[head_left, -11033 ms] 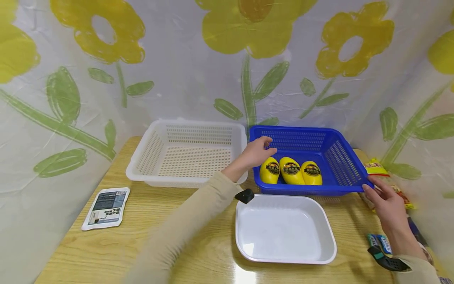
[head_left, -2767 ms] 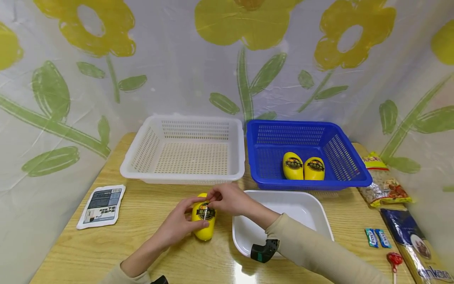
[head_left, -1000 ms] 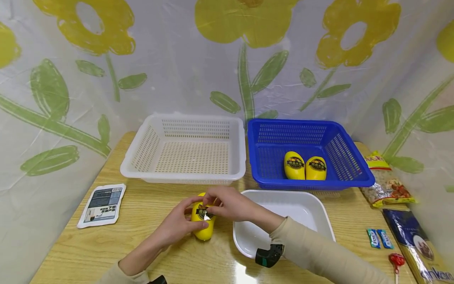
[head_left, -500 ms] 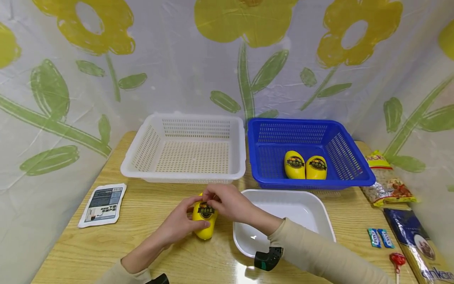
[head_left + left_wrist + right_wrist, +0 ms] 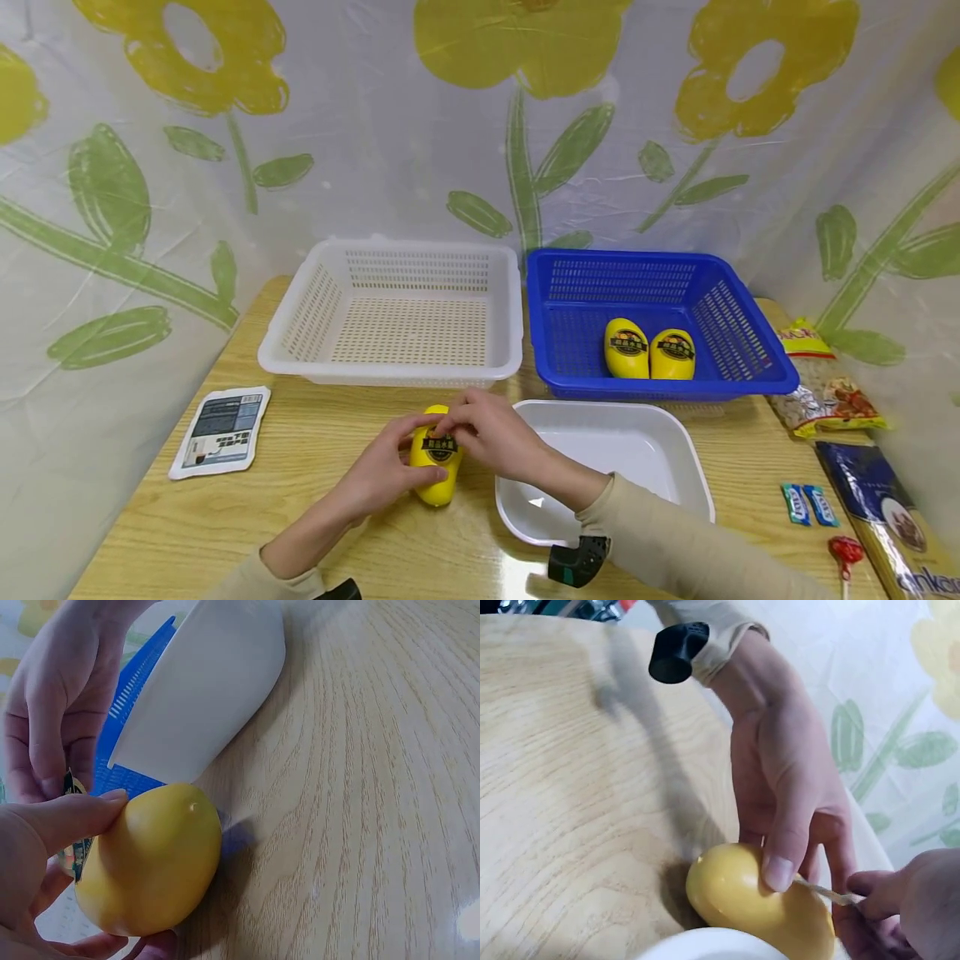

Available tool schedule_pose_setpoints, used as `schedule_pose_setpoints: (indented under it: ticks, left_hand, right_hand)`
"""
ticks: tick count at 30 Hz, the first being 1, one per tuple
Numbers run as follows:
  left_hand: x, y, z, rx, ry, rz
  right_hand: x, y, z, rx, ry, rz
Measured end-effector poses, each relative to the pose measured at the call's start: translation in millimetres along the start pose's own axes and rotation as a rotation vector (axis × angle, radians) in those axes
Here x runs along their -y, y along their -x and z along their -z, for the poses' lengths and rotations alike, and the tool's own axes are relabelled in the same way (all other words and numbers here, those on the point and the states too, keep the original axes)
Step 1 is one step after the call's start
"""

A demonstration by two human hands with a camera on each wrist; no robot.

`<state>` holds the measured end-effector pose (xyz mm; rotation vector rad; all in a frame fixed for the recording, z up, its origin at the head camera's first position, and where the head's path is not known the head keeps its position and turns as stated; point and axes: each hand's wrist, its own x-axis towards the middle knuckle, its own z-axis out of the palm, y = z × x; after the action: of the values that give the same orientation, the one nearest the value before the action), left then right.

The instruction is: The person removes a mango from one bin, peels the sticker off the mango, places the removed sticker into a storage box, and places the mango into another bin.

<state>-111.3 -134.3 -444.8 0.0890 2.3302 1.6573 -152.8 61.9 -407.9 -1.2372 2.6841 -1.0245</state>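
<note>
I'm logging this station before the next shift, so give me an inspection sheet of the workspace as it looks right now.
Surface: wooden table, glossy, with a light glare at the near edge.
Job's things: yellow mango lying on the table; its sticker is lifted at one edge in the right wrist view.
Other containers: white basket; blue basket holding two mangoes; white tray.
Clutter: printed packet, snack bags, two small candies, red lollipop.
Grips: left hand holds the mango; right hand pinches the sticker.
Cables: nothing seen.
Surroundings: flower-print plastic sheet behind and at both sides.
</note>
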Motion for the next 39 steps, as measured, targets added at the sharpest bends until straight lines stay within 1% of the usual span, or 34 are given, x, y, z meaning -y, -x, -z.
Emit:
schedule_pose_setpoints:
  ticks: [2,5,8,10,14,16,18,20,22,23,26,31,34,39]
  left_hand:
    - [-0.6,0.4,0.3,-0.001,0.001,0.004]
    - [-1.3,0.1,-0.2,0.0,0.009,0.011]
    - [-1.7,-0.4,-1.6,-0.002,0.015,0.015]
    - [-2.0,-1.1,-2.5,-0.006,0.008,0.012]
    - [-2.7,-2.3,-3.3,0.001,-0.006,0.007]
    - [-2.8,-2.4,-2.3,0.003,-0.01,0.01]
    - [-2.6,-2.5,-0.6,0.008,-0.001,0.016]
    - [-2.0,-2.8,0.6,0.009,0.007,0.019]
    - [-1.4,-3.1,0.9,0.012,0.019,0.02]
    - [-1.4,-2.9,0.7,0.012,0.023,0.021]
    - [-1.4,-1.4,0.5,0.012,0.021,0.028]
    - [-0.1,1.2,2.9,0.018,0.016,0.04]
    - [1.0,2.5,5.4,0.025,0.015,0.04]
    - [0.3,2.6,7.8,0.034,0.002,0.033]
  right_hand:
    - [0,0,0,0.026,-0.044,-0.036]
    - [-2,0,0,0.057,-0.116,-0.117]
    - [-2,-1,-1,0.06,-0.146,-0.177]
    - [-1,-2,-1,0.049,-0.144,-0.19]
    - [3,-1,2,0.032,-0.13,-0.182]
    - [3,0,9,0.005,-0.121,-0.178]
    - [2,2,20,-0.035,-0.123,-0.188]
    - [-1,6,34,-0.06,-0.15,-0.219]
    - [-5,11,48,-0.059,-0.205,-0.264]
    - [-8,16,54,-0.045,-0.236,-0.291]
    - [-18,31,64,0.005,-0.3,-0.327]
    - [-37,57,70,0.125,-0.377,-0.325]
    - [-48,71,68,0.188,-0.383,-0.333]
    - [-66,83,57,0.193,-0.352,-0.362]
